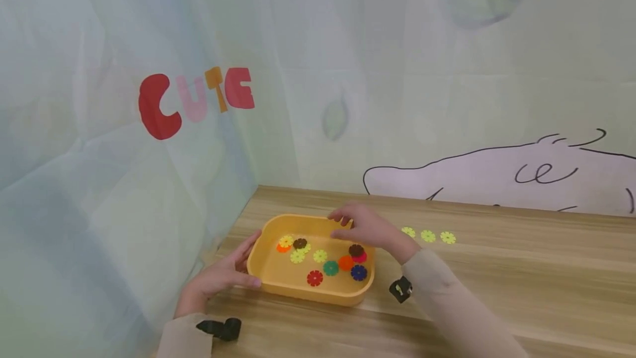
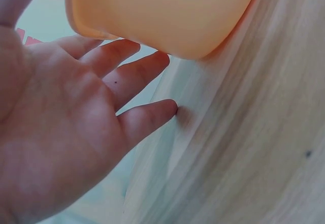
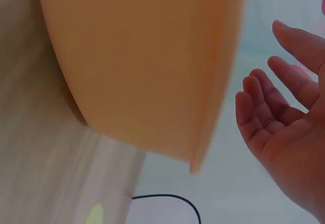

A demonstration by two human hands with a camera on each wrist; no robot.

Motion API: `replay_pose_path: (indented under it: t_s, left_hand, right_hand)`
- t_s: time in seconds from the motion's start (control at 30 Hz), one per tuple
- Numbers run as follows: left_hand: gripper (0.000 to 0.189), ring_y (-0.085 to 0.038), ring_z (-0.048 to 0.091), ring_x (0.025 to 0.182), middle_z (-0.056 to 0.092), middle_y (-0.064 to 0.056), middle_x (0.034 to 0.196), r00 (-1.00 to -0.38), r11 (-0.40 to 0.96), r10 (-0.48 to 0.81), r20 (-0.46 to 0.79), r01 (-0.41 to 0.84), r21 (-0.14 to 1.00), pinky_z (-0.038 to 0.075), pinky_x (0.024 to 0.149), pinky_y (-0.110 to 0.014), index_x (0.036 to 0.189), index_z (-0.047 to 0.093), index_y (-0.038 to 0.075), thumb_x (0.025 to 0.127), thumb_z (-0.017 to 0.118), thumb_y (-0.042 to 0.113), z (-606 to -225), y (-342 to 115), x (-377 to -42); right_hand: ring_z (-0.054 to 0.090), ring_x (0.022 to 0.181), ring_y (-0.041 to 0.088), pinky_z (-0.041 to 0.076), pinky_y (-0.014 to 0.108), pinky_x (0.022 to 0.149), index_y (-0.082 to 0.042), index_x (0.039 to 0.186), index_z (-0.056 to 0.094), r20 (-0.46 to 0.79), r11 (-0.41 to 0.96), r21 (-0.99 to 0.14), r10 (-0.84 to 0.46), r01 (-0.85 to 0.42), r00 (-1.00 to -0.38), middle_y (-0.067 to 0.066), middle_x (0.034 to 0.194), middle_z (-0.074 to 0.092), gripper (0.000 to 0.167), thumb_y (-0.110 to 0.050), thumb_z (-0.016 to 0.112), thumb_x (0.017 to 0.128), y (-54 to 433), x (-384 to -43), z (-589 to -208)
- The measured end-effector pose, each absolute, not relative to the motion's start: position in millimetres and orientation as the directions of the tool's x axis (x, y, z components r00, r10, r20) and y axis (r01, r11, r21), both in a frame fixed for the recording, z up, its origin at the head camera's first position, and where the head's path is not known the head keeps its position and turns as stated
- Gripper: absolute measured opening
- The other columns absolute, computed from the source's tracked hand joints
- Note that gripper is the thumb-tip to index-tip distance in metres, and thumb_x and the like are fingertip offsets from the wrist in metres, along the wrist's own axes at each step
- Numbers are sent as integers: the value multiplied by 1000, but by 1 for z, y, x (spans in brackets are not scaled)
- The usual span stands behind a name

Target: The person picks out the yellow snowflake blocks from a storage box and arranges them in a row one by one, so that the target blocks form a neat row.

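A yellow plastic tub (image 1: 310,297) stands on the table, with notched plastic discs lying spread inside. Among them are a red disc (image 1: 314,278), a green disc (image 1: 330,268), a blue disc (image 1: 359,273), a brown disc (image 1: 300,243) and a yellow disc (image 1: 320,256). My left hand (image 1: 226,275) rests against the tub's left end, thumb by the front rim; in the left wrist view its spread fingers (image 2: 147,120) lie by the outer wall. Above the tub's back right part hovers my right hand (image 1: 365,226), fingers loosely bent, holding nothing.
Three yellow-green discs (image 1: 428,236) lie in a row on the wooden table (image 1: 536,269), right of the tub. A fabric backdrop (image 1: 308,43) rises behind the table and along its left side. Black wrist straps (image 1: 226,328) hang at both sleeves.
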State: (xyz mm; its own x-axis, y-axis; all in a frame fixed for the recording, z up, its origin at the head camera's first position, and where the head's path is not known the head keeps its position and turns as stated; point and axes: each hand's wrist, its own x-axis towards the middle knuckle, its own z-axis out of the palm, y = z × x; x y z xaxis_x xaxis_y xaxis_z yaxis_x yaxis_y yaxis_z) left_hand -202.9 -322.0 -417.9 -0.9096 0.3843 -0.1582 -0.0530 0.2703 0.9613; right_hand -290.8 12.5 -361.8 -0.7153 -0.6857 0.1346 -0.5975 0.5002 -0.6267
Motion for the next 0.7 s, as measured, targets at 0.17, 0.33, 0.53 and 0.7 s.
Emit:
replay_pose_path:
  t_s: [0.17,0.33,0.53,0.7]
  left_hand:
    - [111,-39,7,146,-4,-17,161,-906,256,394,-151,-50,965,36,97,-12,156,-3,12,79,76,4,-417,-321,-203]
    - [112,-40,8,145,-4,-18,161,-906,252,396,-150,-50,966,37,96,-12,155,-4,11,78,77,4,-418,-322,-204]
    - [111,-40,9,145,-4,-19,161,-903,241,403,-146,-49,969,39,96,-13,156,-3,12,78,77,4,-417,-321,-203]
    - [111,-41,9,144,-4,-19,161,-903,237,407,-139,-42,971,39,96,-14,156,-3,12,79,76,4,-417,-321,-203]
  right_hand:
    - [59,99,22,51,33,83,-8,122,65,114,494,-652,-686,-575,-719,11,113,65,37,-25,70,89,-1,-292,-374]
    - [61,100,25,52,37,85,-2,121,64,102,469,-682,-698,-561,-708,15,112,65,37,-21,69,89,-12,-292,-385]
    - [59,101,26,51,39,87,-1,122,63,58,467,-715,-703,-521,-709,15,112,64,38,-20,69,90,-21,-290,-394]
    - [58,103,23,50,38,89,-5,123,63,20,494,-718,-689,-490,-725,10,114,64,38,-22,70,89,-27,-290,-400]
